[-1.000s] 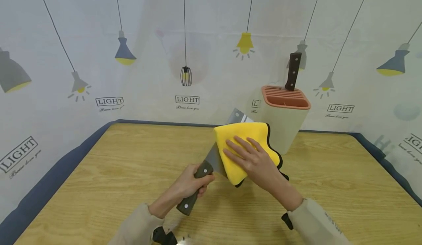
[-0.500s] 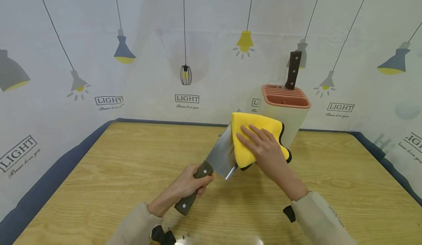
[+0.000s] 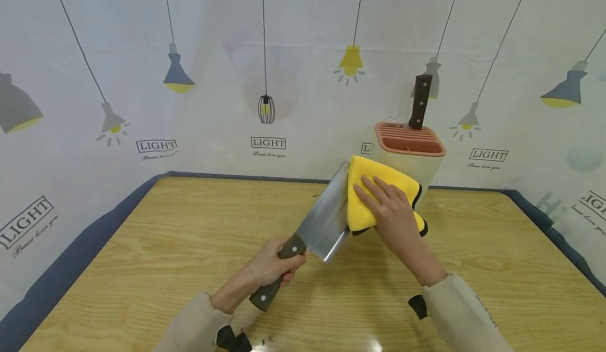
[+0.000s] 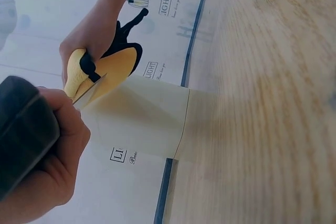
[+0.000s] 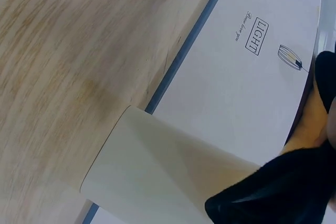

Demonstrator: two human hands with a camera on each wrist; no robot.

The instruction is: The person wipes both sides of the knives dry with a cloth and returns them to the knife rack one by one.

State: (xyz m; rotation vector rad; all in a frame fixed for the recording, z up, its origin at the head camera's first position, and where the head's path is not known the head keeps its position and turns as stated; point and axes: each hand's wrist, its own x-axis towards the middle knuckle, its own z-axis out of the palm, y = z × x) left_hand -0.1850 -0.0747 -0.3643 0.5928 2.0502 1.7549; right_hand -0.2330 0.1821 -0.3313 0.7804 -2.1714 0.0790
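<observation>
The person's left hand [image 3: 279, 262] is wrapped round the dark green, silver-riveted handle [image 3: 293, 245] of a broad steel cleaver [image 3: 324, 219], thumb along its side. The cleaver is held above the pale wooden table [image 3: 180, 231], its blade slanting away from the left hand, up and to the right — so that the metal lies between the two hands, which are well apart from each other.

At the blade's far end, the right hand [image 3: 392, 212] grips a folded yellow cloth with black edging [image 3: 358, 216], fingers spread over its upper face; the left wrist view shows the cloth lapped about the blade — the right thumb's exact position I cannot tell.

Behind the cloth stands a cream knife block with an orange-pink slotted top [image 3: 421, 168], holding an upright knife with a dark brown riveted handle [image 3: 420, 102]. A white backdrop printed with hanging lamps [image 3: 208, 126] rises beyond.
</observation>
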